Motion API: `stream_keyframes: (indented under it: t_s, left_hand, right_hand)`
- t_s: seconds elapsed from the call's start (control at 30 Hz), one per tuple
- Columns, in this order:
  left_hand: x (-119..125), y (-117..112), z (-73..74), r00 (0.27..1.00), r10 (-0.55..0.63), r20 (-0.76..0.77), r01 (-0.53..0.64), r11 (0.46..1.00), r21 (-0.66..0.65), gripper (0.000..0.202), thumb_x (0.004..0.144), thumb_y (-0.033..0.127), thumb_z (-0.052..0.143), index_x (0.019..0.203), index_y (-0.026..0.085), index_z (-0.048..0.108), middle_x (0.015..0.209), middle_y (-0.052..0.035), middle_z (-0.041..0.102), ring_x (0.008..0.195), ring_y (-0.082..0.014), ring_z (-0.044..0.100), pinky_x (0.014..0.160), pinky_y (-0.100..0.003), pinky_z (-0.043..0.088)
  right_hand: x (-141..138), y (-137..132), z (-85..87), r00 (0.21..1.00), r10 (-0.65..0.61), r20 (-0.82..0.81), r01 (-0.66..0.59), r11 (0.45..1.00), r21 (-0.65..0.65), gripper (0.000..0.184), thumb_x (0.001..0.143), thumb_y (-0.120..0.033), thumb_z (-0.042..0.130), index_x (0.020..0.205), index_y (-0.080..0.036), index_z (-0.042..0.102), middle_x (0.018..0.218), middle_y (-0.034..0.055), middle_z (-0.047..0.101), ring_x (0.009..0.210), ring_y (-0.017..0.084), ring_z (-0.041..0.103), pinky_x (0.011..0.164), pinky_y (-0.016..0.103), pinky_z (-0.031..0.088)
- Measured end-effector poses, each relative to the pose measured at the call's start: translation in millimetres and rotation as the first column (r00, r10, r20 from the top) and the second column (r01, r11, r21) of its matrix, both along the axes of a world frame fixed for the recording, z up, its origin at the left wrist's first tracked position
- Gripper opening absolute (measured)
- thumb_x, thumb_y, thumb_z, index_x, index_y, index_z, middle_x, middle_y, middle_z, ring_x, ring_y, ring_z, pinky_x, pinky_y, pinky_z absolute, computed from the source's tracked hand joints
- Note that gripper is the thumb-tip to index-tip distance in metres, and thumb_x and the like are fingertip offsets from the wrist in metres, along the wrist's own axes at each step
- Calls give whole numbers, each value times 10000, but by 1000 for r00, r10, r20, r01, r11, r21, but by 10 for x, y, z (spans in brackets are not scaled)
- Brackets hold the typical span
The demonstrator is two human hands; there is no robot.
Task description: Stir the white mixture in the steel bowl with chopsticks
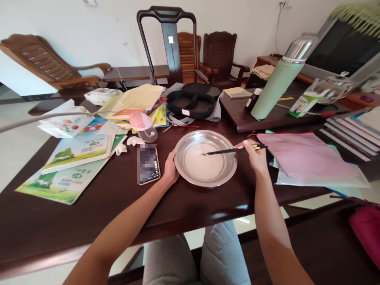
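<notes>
A wide metal bowl (206, 183) stands on the dark table in front of me, with a whitish liquid (204, 166) inside. My left hand (171, 169) grips the bowl's left rim, its fingertips partly hidden behind the metal. In my right hand (254, 153) is a pair of black chopsticks (225, 151) with yellowish bands near the back end. They reach over the right rim, and their tips are at the liquid near the bowl's middle. Just left of my left hand lies a phone (148, 164), its screen blurred.
Booklets (77, 154) and crumpled tissues (130, 144) lie to the left, near a pink-lidded cup (144, 126). Behind the bowl is an open black case (192, 103). A green thermos (276, 85) rises at the right, beyond a pink zip pouch (308, 154) and stacked books (350, 138).
</notes>
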State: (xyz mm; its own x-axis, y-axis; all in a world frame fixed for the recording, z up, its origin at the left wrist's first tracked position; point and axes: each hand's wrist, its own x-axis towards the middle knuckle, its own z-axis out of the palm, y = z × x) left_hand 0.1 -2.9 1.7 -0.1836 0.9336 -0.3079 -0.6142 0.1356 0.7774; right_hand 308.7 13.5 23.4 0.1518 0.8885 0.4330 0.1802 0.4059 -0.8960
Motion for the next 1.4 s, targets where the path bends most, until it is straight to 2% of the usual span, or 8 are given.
stream_keyframes:
  t_s: [0.1, 0.3, 0.57, 0.77, 1.0, 1.1, 1.23, 1.4]
  left_hand:
    - [1, 1, -4, 1000, -12, -8, 12, 1000, 1, 314, 735, 494, 877, 834, 218, 764, 919, -51, 836, 1102, -342, 783, 1004, -425, 617]
    - [-9, 6, -33, 999, 14, -43, -14, 1000, -1, 350, 724, 522, 896, 812, 227, 730, 828, -12, 788, 1011, -294, 775, 971, -389, 602]
    - [-26, 13, -61, 999, 10, -45, -10, 1000, -17, 375, 720, 539, 903, 817, 225, 722, 813, -5, 772, 996, -281, 765, 960, -372, 591]
    - [-29, 16, -75, 999, 26, -38, -26, 999, -20, 310, 768, 489, 875, 799, 215, 733, 810, -5, 779, 947, -258, 758, 925, -349, 598]
    - [-22, 19, -75, 999, 17, -50, -18, 1000, -16, 374, 727, 543, 894, 801, 231, 702, 795, -5, 758, 1002, -288, 756, 955, -375, 588]
    - [-28, 21, -87, 998, 17, -55, -18, 1000, -12, 390, 717, 553, 899, 807, 229, 702, 805, -6, 760, 1006, -287, 754, 952, -372, 586]
    - [-34, 24, -102, 998, 30, -51, -30, 1000, -1, 379, 705, 534, 902, 816, 218, 725, 834, -6, 779, 981, -266, 752, 937, -354, 586]
    - [-28, 30, -104, 999, 30, -37, -30, 999, -11, 351, 712, 514, 896, 822, 211, 755, 822, -10, 787, 965, -267, 758, 912, -349, 592]
  right_hand:
    - [46, 11, -27, 995, -63, -76, 65, 998, 12, 567, 927, -751, 756, 610, -282, 724, 615, 14, 722, 632, 228, 720, 772, 415, 616]
    - [-54, -55, 34, 982, 183, 49, -180, 982, -59, 545, 881, -783, 779, 665, -282, 769, 736, 38, 794, 759, 262, 783, 818, 431, 650]
    - [27, 12, -3, 997, -61, -51, 61, 998, -12, 580, 917, -777, 736, 609, -287, 685, 597, 29, 717, 628, 256, 735, 751, 441, 642]
    - [-48, -46, 28, 989, 146, 39, -144, 988, -51, 562, 893, -782, 768, 663, -270, 763, 706, 40, 781, 716, 250, 770, 803, 422, 645]
    - [25, 21, -3, 994, -70, -87, 72, 997, 19, 578, 908, -772, 767, 608, -280, 725, 603, 20, 731, 620, 237, 733, 749, 423, 622]
    - [29, -1, 0, 995, 2, -96, -1, 1000, 8, 594, 912, -768, 765, 588, -274, 711, 599, 24, 721, 607, 230, 719, 694, 403, 600]
    - [-41, -57, 37, 982, 186, 32, -185, 982, -35, 556, 907, -758, 777, 647, -267, 756, 729, 35, 790, 731, 242, 774, 794, 408, 635]
    - [-13, -8, 13, 1000, 31, 1, -31, 999, 10, 534, 901, -759, 786, 672, -277, 775, 696, 26, 788, 719, 250, 786, 814, 417, 643]
